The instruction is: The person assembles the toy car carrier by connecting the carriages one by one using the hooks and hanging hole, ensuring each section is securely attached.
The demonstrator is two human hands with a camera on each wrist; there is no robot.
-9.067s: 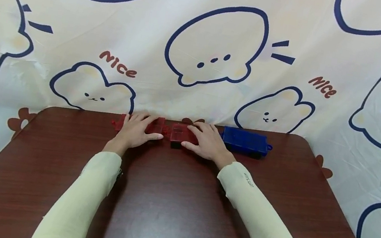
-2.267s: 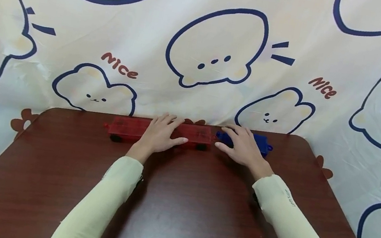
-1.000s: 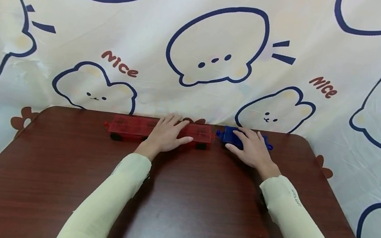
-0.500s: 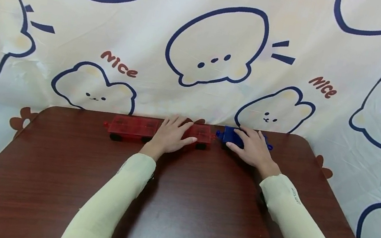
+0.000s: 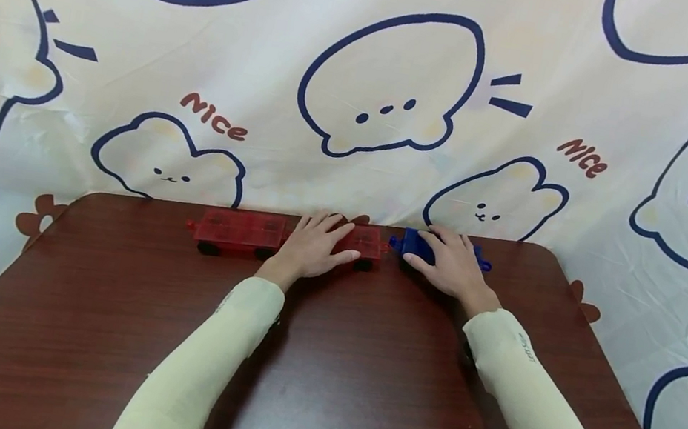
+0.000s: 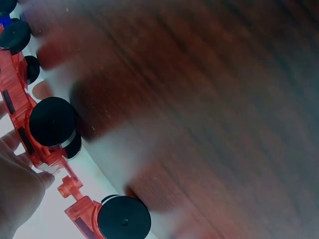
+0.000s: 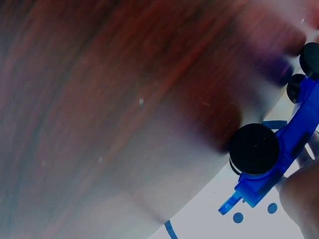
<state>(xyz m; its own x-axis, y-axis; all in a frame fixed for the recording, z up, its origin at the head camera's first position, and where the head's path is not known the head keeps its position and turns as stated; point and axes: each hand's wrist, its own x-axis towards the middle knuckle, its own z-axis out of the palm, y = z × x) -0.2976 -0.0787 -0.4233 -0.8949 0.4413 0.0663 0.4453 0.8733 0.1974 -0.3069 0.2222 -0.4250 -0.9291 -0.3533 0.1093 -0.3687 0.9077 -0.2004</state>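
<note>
- Your left hand (image 5: pixel 317 249) is over the middle red wagon (image 5: pixel 369 244); the grip pinches it, with fingers bent over its far side.
- Your right hand (image 5: pixel 452 268) pinches the blue wagon (image 5: pixel 412 241) similarly.
- Between these two wagons, the couplings are very near; you cannot tell if they touch.
- The end red wagon (image 5: pixel 242 230) stands at the left.
- All three make one row along the far edge of the table (image 5: pixel 318 375).

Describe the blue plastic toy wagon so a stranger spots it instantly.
Find the far edge of the brown woodgrain table. There, the person's right hand partly covers the blue plastic wagon, last on the right in a row of three. It alone is blue; the two translucent red plastic wagons stand to its left.
</note>
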